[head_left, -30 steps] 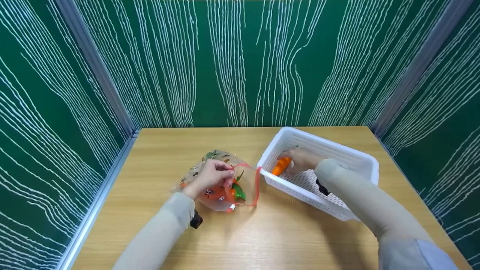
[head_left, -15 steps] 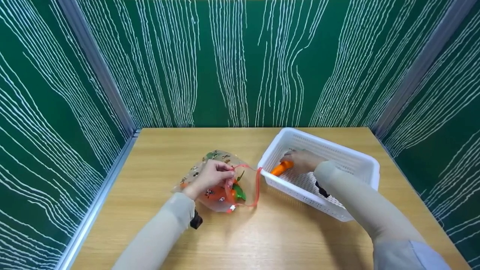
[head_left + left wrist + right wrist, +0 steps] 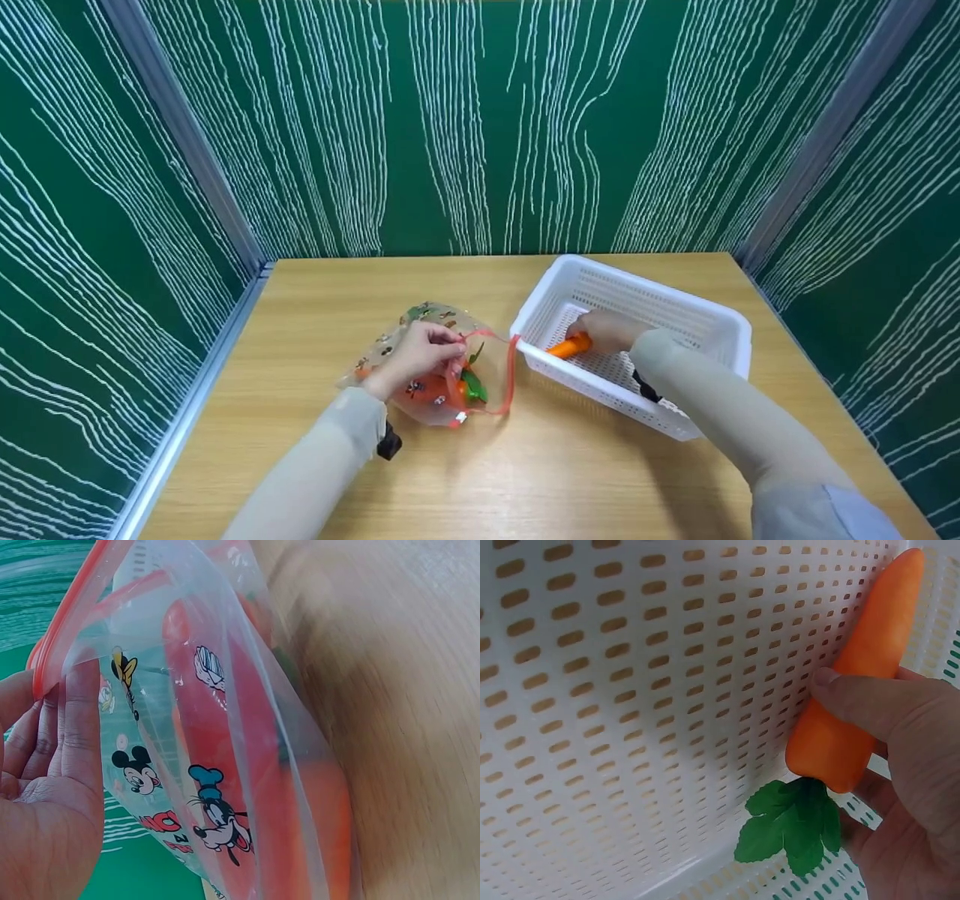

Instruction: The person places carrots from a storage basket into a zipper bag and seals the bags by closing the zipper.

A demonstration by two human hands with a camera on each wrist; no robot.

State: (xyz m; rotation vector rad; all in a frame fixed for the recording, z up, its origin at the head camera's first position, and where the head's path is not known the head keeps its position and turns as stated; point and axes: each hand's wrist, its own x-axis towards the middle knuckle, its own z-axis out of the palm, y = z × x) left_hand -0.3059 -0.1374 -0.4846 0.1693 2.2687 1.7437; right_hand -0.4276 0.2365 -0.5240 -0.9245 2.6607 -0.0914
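Note:
My left hand pinches the red zip edge of a clear printed bag, holding its mouth open towards the basket. Cartoon figures are printed on the bag, and red and orange vegetable-like pieces with green leaves show inside it. Inside a white perforated basket, my right hand grips an orange carrot around its body. In the right wrist view the thumb lies across the carrot, and its green leafy top hangs free. Some right fingers are hidden behind the carrot.
Both the bag and the basket rest on a wooden table; the bag's mouth lies close by the basket's left corner. Green panels with white wavy lines enclose the table at the back and sides, joined by grey metal posts.
The carrot has shifted slightly nearer the front wall of the basket, with the right hand's hold on it. The left hand and the bag stay in place.

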